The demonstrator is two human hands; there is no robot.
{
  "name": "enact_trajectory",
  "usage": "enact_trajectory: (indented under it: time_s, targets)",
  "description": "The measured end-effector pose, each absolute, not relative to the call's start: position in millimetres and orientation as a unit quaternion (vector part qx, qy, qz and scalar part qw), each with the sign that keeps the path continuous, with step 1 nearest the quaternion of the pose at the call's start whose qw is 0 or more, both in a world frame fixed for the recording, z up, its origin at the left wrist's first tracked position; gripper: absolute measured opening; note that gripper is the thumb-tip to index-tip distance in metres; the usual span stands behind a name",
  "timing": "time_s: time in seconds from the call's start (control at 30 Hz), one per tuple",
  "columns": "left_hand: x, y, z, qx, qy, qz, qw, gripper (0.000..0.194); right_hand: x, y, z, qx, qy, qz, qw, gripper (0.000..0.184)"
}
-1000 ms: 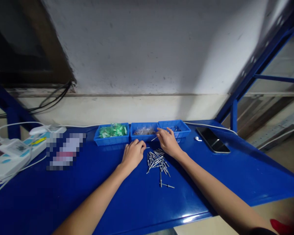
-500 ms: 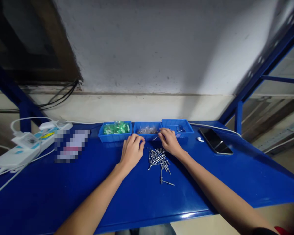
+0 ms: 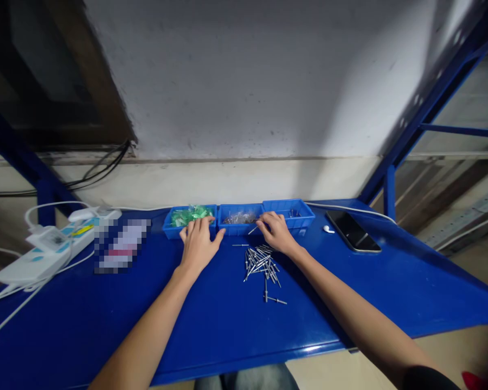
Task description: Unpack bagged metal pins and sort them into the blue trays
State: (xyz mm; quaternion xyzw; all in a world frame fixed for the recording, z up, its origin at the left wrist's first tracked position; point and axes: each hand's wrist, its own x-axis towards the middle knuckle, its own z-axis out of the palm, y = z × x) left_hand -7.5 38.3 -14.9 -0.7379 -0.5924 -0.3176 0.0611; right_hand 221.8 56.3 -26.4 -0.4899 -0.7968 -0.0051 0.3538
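1. Left hand (image 3: 198, 241): fingers spread, thumb apart, holding nothing visible; at left bin (image 3: 174, 233) of green packets (image 3: 183, 217).
2. Right hand (image 3: 277, 231): pinches one rivet (image 3: 252, 230) near middle bin (image 3: 231, 228).
3. Rivet pile (image 3: 262, 262) on blue table (image 3: 228, 325), just below right hand.

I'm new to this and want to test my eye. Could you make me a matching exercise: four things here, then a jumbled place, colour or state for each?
1. Right hand
2. Green packets
3. Pin heap
4. Phone

A. Black, right of the other three
B. Holding a thin metal pin
C. Silver, loose on the table
D. In the leftmost blue bin

Right pairs: 1-B, 2-D, 3-C, 4-A.
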Motion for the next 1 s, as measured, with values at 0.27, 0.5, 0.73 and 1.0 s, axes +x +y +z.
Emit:
enact_trajectory:
  time_s: [0.27,0.5,0.73,1.0]
  targets:
    - [17,21,-12,-0.790,-0.519,-0.310,0.106,0.036,223,53,-22,-0.475,-0.812,-0.012,0.339,0.024]
    - [-14,37,-12,-0.794,-0.542,-0.262,0.092,0.028,227,48,-23,-0.465,-0.781,-0.014,0.417,0.023]
    - [-11,36,-10,-0.801,-0.532,-0.259,0.091,0.023,226,48,-26,-0.483,-0.799,-0.031,0.357,0.023]
    - [-15,42,-12,-0.810,-0.517,-0.267,0.075,0.023,230,51,-28,-0.482,-0.804,-0.020,0.348,0.023]
